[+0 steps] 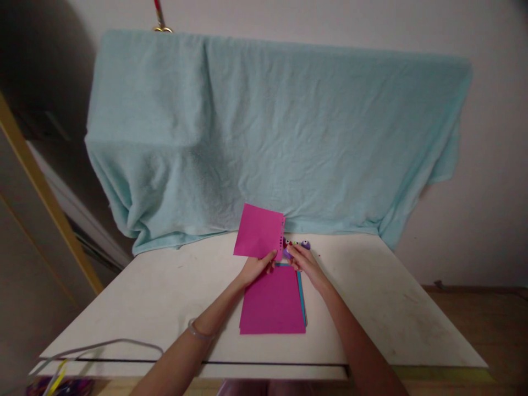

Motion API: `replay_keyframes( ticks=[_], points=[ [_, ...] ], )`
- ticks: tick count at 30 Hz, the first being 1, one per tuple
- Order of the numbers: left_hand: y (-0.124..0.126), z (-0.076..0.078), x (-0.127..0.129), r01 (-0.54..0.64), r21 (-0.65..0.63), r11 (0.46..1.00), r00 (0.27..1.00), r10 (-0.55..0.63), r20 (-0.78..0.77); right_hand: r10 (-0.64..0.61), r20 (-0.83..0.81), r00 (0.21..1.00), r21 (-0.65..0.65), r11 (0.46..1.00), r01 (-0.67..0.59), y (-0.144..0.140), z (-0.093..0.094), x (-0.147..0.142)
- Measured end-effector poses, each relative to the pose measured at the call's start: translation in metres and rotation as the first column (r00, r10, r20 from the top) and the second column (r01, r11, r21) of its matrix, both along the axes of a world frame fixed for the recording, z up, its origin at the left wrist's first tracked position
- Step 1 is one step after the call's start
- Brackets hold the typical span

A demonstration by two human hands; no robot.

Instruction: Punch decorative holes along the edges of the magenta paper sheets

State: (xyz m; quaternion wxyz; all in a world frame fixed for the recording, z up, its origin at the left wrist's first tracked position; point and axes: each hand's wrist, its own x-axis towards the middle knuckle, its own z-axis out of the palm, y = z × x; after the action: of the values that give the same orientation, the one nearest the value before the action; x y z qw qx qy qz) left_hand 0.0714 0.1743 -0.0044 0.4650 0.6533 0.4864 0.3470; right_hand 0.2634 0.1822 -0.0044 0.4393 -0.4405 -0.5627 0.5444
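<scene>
left hand [256, 268] pinches the lower edge of a magenta sheet [259, 231], held tilted above the paper stack [273, 300] on the white table [165, 291]. sheet's right edge shows a row of small punched holes. right hand [303, 263], just right of the sheet, closed on a purple punch [304, 245].

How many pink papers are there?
2 show: one pink sheet held up by the left hand, one topping the paper stack on the table. More may hide underneath.
</scene>
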Motion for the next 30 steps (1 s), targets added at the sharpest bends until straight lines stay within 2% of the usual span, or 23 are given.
replay_keyframes(
  ticks=[7, 20, 30],
  points=[
    [0.003, -0.006, 0.0, -0.005, -0.012, 1.0, 1.0, 0.005, 0.017, 0.013, 0.013, 1.0, 0.025, 1.0, -0.014, 0.001, -0.003, 0.0],
    [0.0, -0.001, -0.001, 0.03, -0.026, 0.999, 0.997, -0.029, 0.066, 0.045, 0.02, 0.999, 0.075, 0.996, -0.046, 0.003, -0.01, 0.002],
    [0.001, -0.003, -0.004, 0.04, -0.017, 0.999, 0.998, -0.039, 0.053, 0.106, 0.025, 0.994, 0.048, 0.993, -0.107, 0.005, -0.015, 0.004]
  ],
)
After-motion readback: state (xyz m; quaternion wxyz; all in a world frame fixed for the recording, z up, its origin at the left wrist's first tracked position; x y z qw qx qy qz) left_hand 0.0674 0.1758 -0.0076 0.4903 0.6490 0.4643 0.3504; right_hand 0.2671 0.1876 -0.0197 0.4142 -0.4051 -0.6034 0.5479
